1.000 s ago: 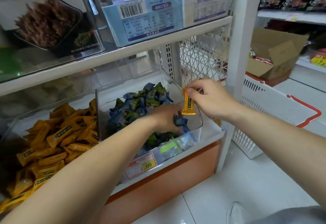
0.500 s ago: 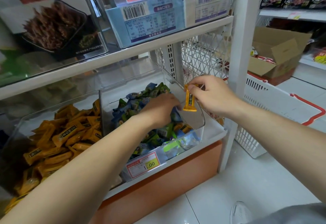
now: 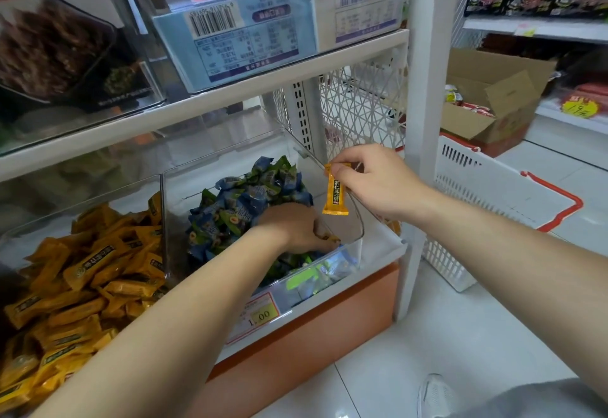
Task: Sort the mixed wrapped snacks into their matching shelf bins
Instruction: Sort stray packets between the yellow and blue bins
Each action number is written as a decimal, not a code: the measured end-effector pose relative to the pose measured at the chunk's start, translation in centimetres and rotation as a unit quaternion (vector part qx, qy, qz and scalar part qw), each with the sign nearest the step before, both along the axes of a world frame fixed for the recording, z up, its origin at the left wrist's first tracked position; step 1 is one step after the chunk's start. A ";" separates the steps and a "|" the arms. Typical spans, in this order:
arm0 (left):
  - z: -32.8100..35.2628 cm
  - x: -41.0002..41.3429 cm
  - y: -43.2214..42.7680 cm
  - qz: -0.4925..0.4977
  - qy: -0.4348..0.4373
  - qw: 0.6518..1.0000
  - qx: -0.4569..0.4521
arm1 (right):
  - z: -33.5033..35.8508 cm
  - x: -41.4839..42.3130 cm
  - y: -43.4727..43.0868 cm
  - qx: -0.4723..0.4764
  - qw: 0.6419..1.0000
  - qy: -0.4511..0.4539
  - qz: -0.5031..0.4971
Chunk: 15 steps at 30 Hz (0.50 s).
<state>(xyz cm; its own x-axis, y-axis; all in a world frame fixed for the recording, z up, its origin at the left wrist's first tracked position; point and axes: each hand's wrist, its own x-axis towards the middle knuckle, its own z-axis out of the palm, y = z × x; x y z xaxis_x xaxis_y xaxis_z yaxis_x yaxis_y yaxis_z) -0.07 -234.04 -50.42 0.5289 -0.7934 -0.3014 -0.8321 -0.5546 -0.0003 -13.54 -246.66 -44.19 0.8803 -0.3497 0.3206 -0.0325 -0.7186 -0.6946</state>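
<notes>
Head view: right hand (image 3: 378, 184) pinches the orange snack (image 3: 335, 195) by its top, snack hanging beneath it.

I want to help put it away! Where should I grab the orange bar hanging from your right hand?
Put your grip on the lower half of the orange bar, pinching across its long edges, and come from the printed front. It hangs upright with its top end pinched by the right hand, so only the bottom part is free, above the right wall of the clear bin.
</notes>
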 end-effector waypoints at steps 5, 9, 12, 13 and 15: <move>0.3 0.1 -0.2 0.029 0.114 0.993 -0.016 | 0.0 0.0 0.1 -0.004 1.000 0.011 -0.002; 0.1 0.0 0.0 0.033 0.178 0.982 -0.059 | 0.2 -0.2 0.2 -0.013 1.000 0.013 0.006; 0.3 0.2 0.2 0.021 0.190 0.981 -0.040 | 0.2 -0.3 0.0 -0.008 1.000 0.013 0.005; 0.5 0.3 0.2 0.015 0.194 0.980 -0.032 | 0.2 -0.2 0.0 -0.007 1.000 0.012 0.004; 0.8 0.4 0.5 0.009 0.200 0.979 -0.030 | 0.1 -0.1 0.0 -0.010 1.000 0.010 -0.001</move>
<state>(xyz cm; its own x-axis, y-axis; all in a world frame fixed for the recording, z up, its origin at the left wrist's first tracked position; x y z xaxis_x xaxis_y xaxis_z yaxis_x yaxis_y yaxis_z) 0.33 -233.58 -49.66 0.3930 -0.8075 -0.4398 -0.7489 -0.5586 0.3565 -13.69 -246.62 -44.10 0.8858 -0.3449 0.3106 -0.0471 -0.7326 -0.6791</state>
